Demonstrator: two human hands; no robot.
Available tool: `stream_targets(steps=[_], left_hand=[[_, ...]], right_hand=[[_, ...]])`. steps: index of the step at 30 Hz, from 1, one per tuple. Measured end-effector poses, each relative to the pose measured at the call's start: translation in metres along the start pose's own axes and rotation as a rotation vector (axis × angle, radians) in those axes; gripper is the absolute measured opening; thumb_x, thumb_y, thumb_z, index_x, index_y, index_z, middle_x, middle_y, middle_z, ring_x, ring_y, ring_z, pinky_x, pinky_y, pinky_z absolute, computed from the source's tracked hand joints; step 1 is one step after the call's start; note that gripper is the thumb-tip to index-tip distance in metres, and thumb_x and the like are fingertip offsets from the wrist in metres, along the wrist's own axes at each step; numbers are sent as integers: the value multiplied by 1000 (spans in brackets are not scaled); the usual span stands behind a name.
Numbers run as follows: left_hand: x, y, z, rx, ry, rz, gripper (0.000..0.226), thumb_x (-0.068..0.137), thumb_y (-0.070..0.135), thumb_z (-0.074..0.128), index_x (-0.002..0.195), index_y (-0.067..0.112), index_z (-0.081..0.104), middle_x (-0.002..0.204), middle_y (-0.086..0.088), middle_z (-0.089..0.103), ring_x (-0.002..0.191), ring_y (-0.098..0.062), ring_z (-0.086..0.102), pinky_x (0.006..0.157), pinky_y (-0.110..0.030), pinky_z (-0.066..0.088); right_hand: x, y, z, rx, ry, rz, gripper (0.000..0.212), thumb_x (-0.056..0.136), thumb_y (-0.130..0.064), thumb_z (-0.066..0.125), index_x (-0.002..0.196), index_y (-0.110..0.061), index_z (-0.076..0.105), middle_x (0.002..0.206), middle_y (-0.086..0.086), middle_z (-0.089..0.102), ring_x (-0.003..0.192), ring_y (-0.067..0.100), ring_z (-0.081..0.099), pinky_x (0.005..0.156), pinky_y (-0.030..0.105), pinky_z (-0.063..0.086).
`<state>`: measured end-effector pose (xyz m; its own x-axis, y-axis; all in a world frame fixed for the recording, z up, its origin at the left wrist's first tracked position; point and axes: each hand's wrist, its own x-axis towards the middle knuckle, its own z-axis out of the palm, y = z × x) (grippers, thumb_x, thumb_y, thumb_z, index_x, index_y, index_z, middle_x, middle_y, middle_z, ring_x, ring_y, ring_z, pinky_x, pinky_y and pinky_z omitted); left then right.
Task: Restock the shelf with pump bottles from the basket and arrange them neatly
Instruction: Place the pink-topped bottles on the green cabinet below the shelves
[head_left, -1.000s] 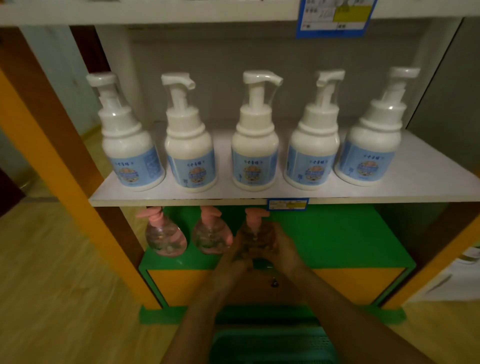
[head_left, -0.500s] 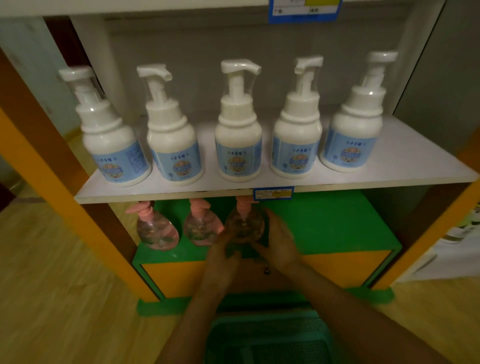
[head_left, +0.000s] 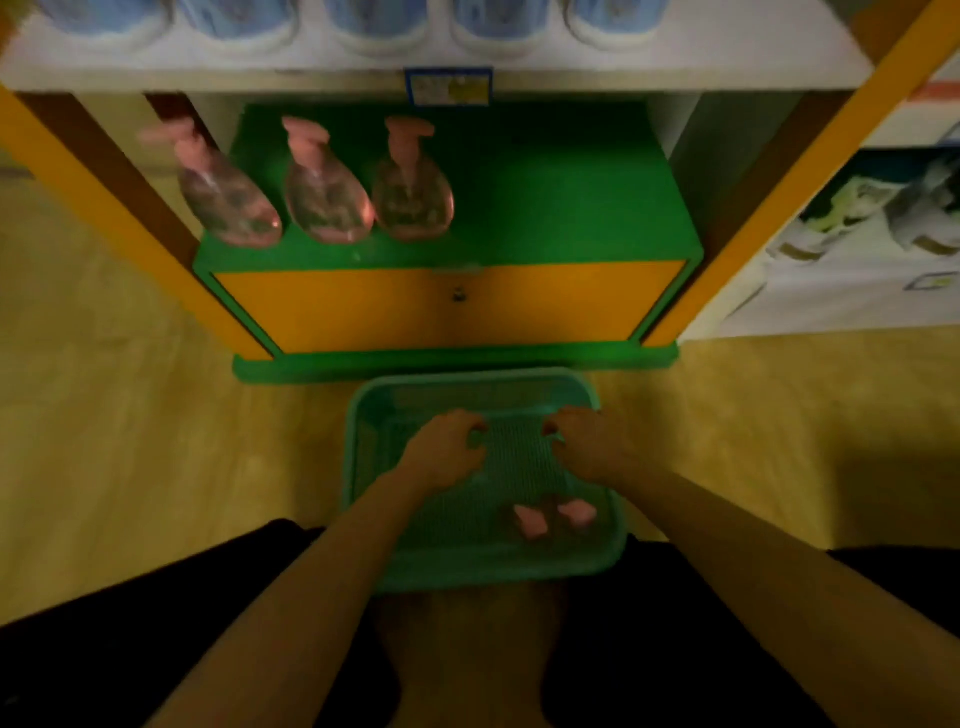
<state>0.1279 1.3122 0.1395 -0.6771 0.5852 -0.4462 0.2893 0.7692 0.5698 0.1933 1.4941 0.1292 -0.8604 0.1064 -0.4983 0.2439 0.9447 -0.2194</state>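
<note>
Left hand (head_left: 447, 449) and right hand (head_left: 589, 441) hover empty, fingers loosely curled, over the basket (head_left: 358, 431) at lower centre, likely poised to lift its pump bottles (head_left: 550, 517) toward the shelf (head_left: 545, 197).

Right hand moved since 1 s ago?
Yes. Against the green shelf, the right hand has come down and back from the third pink pump bottle to above the green basket.

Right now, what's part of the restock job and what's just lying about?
Job: three pink pump bottles on the green shelf; green basket; pink pumps inside it; left hand and right hand above it.
Lying about: white bottles on the upper shelf; price tag.
</note>
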Motion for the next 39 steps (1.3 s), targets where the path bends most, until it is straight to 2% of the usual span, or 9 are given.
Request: stream_targets(steps=[4,6,9,14,22,30,33,35,39], left_hand=[[-13,-9,59,-48,-198,26,53,78,23,66,127,14,48,135,-9,49,124,-24,46,105,-37,38],[-13,-12,83,45,-250,46,59,75,21,67,130,17,45,138,-6,45,128,-22,41,107,-36,36],[-7,-7,108,126,-184,95,45,82,21,60,126,21,50,135,-1,49,125,-20,43,104,-36,38],[5,1,127,267,-122,99,25,87,15,51,110,18,58,116,-5,57,110,-23,52,88,-35,43],[12,-1,120,269,-230,146,24,90,21,47,111,13,56,123,-7,55,111,-24,54,94,-36,41],[-13,4,33,158,16,199,25,91,34,45,98,13,57,104,-4,60,93,-18,57,86,-30,47],[-22,15,-15,151,112,242,26,91,37,44,94,15,58,93,-1,59,86,-16,56,81,-32,47],[-29,23,-48,145,181,277,30,89,43,44,86,17,57,82,7,52,77,-12,52,70,-29,43],[-48,40,-109,87,350,362,30,81,54,41,76,27,54,70,15,45,67,-5,48,63,-29,41]], right_hand=[[-22,16,54,-13,-203,53,36,86,-36,50,114,-14,53,118,9,56,111,29,54,92,42,47],[-31,23,82,-5,-236,42,40,86,-34,53,122,-18,48,124,8,52,115,31,52,95,47,46],[-37,30,105,16,-125,61,39,90,-24,52,127,-18,40,130,7,47,111,29,56,90,41,49],[-27,32,111,41,-20,58,30,93,-25,45,122,-17,45,124,7,54,105,27,60,87,39,52],[-25,33,92,169,-5,39,26,94,-26,44,117,-19,54,123,3,56,108,18,58,92,29,45],[-36,25,18,443,176,-9,15,91,-33,48,95,-24,59,93,-7,61,83,7,56,79,24,46],[-39,12,-29,437,299,-131,15,91,-29,52,95,-19,62,85,-9,59,72,-7,50,66,11,38],[-41,4,-62,429,371,-181,15,89,-30,55,97,-20,62,84,-12,59,72,-12,48,61,7,34],[-49,-11,-128,412,439,-286,17,86,-26,59,102,-20,58,92,-11,60,85,2,58,63,8,40]])
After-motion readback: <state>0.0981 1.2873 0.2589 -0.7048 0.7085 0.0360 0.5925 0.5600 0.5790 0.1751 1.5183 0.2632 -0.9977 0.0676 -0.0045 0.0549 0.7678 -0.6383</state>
